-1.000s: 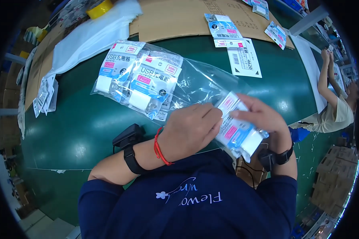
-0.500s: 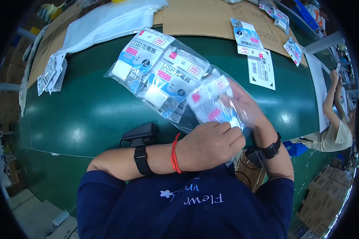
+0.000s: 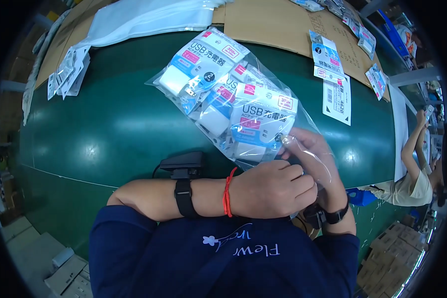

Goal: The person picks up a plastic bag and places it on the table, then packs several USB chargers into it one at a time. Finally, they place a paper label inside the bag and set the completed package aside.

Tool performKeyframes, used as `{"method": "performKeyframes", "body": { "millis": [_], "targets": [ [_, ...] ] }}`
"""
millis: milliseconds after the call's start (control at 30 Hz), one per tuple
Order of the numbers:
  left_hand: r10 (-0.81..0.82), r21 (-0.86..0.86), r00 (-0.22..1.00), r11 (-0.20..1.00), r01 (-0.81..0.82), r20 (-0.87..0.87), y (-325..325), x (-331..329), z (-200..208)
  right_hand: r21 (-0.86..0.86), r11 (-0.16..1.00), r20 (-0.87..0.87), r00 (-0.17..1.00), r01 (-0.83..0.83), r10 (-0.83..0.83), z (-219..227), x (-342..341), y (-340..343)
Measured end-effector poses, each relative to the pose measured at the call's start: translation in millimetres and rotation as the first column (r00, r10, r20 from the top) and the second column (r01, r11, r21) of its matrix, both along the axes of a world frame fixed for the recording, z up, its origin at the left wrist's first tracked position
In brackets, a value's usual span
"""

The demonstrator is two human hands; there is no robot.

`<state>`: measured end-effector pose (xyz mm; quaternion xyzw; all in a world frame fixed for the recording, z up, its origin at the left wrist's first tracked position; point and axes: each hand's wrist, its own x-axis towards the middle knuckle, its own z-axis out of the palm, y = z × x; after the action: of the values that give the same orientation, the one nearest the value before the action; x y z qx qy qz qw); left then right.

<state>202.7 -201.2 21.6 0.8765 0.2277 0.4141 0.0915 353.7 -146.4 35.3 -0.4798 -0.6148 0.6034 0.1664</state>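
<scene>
A clear plastic bag [image 3: 317, 120] lies slantwise on the green table, holding several blue-and-white charger packs, among them one at the far left end [image 3: 199, 59]. My left hand [image 3: 278, 189], with a red cord at the wrist, is closed on the near edge of the bag by its mouth; its fingertips are partly hidden. Inside the bag mouth, my right hand [image 3: 313, 151] has its thumb and fingers at the near right corner of the uppermost charger pack [image 3: 263, 119]. That pack lies over its neighbours, its face upward.
A stack of clear bags [image 3: 149, 20] rests on cardboard [image 3: 270, 25] at the far side. Loose packs [image 3: 328, 54] and a white label sheet [image 3: 336, 102] lie far right. More white cards [image 3: 70, 72] sit far left. Another person [image 3: 414, 186] works at the right.
The charger pack in my right hand has moved deeper into the bag, settling over the others. My right hand shifted toward the bag mouth; my left hand keeps its hold and moved slightly right.
</scene>
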Motion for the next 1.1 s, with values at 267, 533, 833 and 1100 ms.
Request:
{"method": "performKeyframes", "body": {
  "millis": [267, 533, 833, 1100],
  "targets": [
    [-0.039, -0.002, 0.998, 0.999, 0.039, -0.049, -3.8, 5.9, -0.7, -0.176, 0.954, -0.369, 0.882, 0.243, -0.293, -33.2, -10.2, -1.5],
    [-0.080, 0.071, 0.997, 0.994, 0.079, 0.011, 0.8, 16.2, -2.9, -0.238, 0.952, -0.425, 0.861, 0.193, -0.281, -15.0, -52.9, 8.5],
    [0.157, 0.005, 0.983, 0.987, -0.158, 0.090, 37.1, -56.0, 22.9, -0.210, 0.966, -0.285, 0.936, 0.148, -0.205, -17.2, 7.4, 9.4],
    [0.411, -0.144, 0.805, 0.848, -0.509, -0.427, 38.7, -68.2, 22.2, -0.047, 0.983, -0.007, 0.984, -0.179, 0.179, 19.4, 65.4, 4.9]
  ]
}}
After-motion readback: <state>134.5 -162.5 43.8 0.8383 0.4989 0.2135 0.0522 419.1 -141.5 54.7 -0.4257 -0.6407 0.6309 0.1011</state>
